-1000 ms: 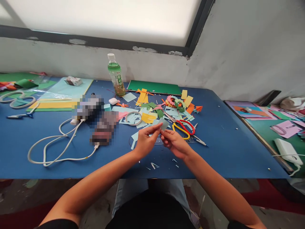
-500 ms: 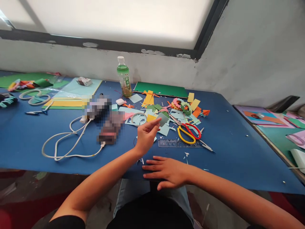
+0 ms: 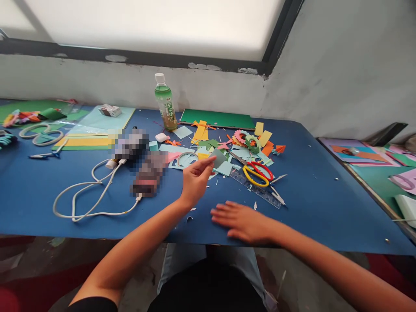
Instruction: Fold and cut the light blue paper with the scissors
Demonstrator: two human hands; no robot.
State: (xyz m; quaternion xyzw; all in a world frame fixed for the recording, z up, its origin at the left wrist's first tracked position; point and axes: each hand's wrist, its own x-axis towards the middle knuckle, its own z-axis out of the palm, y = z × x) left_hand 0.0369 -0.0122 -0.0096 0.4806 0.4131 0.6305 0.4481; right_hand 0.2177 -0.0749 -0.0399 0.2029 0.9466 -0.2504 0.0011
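Observation:
Raised over the table's middle, my left hand pinches a small grey-green paper piece between thumb and fingers. My right hand lies palm down near the front edge of the blue table, its fingers spread and slightly blurred, with nothing held. Beyond it a clear ruler lies at a slant, partly under scissors with red and yellow handles. A pile of coloured paper scraps spreads behind my hands, with a roll of tape at its left side. Small white bits are near my right hand.
A green-labelled bottle stands at the back, beside a green board. Pixelated items and a white cable lie at the left, with coloured sheets farther left. A compass rests right of the ruler.
My right hand has moved right and away from the front edge. The ruler has turned from nearly level to slanted. My left hand still holds the paper piece, slightly farther left in view.

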